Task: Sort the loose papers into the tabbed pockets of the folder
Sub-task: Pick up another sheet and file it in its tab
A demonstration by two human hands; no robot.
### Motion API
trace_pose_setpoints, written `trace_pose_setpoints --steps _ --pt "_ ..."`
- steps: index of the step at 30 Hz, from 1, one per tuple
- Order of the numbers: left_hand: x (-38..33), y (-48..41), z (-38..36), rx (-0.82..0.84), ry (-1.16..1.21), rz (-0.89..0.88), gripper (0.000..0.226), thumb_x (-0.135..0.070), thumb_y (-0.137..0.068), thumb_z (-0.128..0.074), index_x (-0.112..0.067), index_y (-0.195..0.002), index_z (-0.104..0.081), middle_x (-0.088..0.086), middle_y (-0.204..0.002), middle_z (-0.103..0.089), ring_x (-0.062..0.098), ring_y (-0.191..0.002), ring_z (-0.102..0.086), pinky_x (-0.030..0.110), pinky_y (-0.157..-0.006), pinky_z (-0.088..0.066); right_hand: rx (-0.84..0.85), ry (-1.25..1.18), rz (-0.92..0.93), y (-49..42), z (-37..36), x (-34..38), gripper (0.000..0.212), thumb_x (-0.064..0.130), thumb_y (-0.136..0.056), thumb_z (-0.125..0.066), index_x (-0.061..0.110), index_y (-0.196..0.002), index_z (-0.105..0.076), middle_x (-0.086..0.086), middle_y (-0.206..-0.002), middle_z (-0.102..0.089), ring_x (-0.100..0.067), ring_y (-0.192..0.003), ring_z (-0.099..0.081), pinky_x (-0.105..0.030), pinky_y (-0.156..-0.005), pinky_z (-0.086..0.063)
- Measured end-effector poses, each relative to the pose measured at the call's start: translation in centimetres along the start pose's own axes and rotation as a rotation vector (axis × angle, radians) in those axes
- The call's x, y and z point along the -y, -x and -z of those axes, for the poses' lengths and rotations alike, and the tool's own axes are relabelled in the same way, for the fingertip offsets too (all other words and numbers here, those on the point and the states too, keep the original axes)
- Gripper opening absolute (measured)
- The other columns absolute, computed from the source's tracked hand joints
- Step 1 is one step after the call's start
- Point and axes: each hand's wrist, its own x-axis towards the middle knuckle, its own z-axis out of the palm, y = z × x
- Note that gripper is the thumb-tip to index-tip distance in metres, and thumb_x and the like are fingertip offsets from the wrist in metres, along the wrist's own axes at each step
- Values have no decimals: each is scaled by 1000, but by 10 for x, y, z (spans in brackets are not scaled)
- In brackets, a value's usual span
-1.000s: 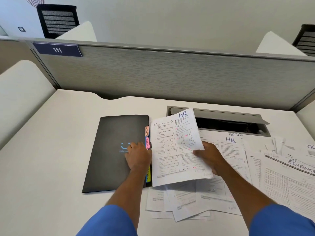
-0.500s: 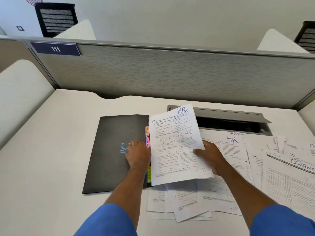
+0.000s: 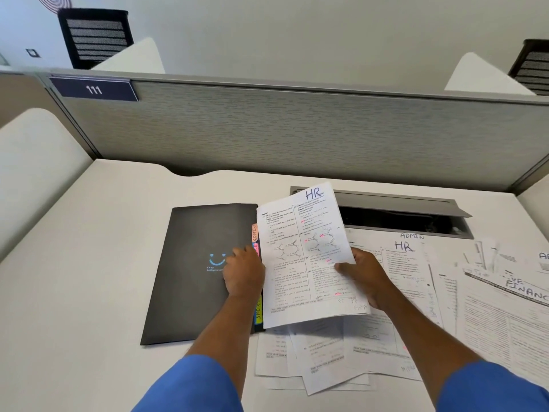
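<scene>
A white desk (image 3: 89,263) stands before a grey partition (image 3: 297,135). On it lies the dark folder (image 3: 193,263), closed, long axis pointing away from the person, coloured tabs (image 3: 255,233) on its right edge. The left hand (image 3: 243,275) rests on that edge, fingers spread. The right hand (image 3: 362,278) pinches the HR sheet (image 3: 309,257), tilted over the loose papers (image 3: 416,292); this sheet covers part of the tabs.

Dark grey folder (image 3: 190,263) with light-blue smiley, white papers (image 3: 309,257) with pink highlights.
</scene>
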Motion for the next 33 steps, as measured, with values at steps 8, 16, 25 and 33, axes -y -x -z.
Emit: trace_pose_setpoints --steps 8,16,25,33 --pt "-5 -1 -6 -58 -112 -184 35 -6 -96 -42 -12 -130 -38 17 -135 -42 28 -82 -68 37 -67 -54 -11 7 -1 -6 5 -2 29 -1 -87 -66 15 -111 -70 -5 -102 -78 -26 -86 -77 -44 -77 -62" --pt "-5 -2 -4 -23 -140 -199 48 -4 -89 -55 -10 -133 -35 18 -139 -36 33 -91 -65 39 -75 -55 -17 18 4 -7 4 -1 26 2 -87 -67 22 -104 -70 1 -98 -78 -22 -83 -77 -38 -70 -62" --pt "3 -1 -4 -55 -119 -145 39 -6 -94 -50 -3 -133 -42 12 -120 -54 25 -102 -59 30 -76 -52 -24 17 16 -5 -7 5 26 -1 -88 -65 20 -103 -70 1 -100 -77 -20 -85 -76 -32 -67 -61" --pt "6 -12 32 -202 291 12 23 -7 -96 -43 -2 -111 -59 13 -107 -61 27 -96 -60 32 -73 -48 -25 22 42 -5 -25 12 28 -1 -88 -64 17 -109 -69 -1 -103 -76 -22 -89 -75 -38 -75 -61"
